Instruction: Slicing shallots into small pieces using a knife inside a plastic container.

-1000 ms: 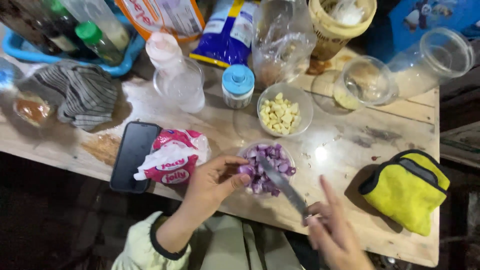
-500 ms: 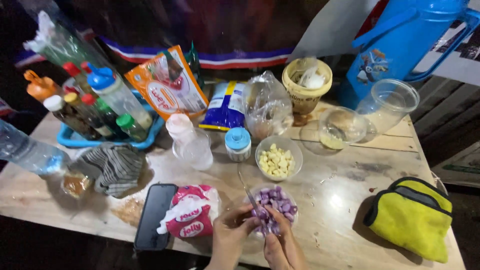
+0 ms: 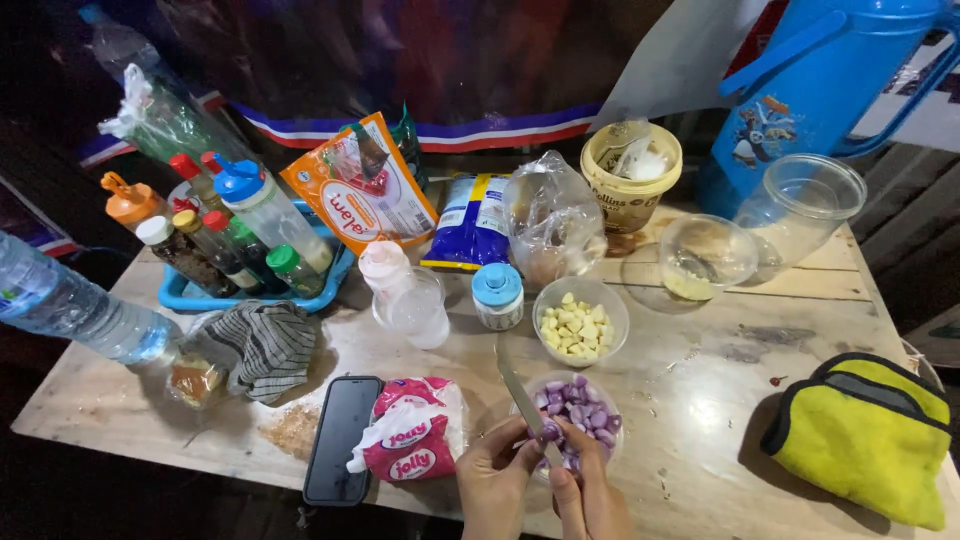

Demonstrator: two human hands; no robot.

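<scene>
Peeling small purple shallots over a clear bowl (image 3: pixel 600 395) at the table's (image 3: pixel 700 400) front edge, right of the pink snack packet (image 3: pixel 410 440); best done by keeping the blade shallow, edge away from the thumb, peel dropping clear of the bowl. Left hand (image 3: pixel 495 480) curled, fingertips pinching one shallot (image 3: pixel 551 433) against the knife (image 3: pixel 520 395), blade angled up-left; right hand (image 3: pixel 590 490) closed on the knife's handle, both pressed close together over the bowl's near rim.
</scene>
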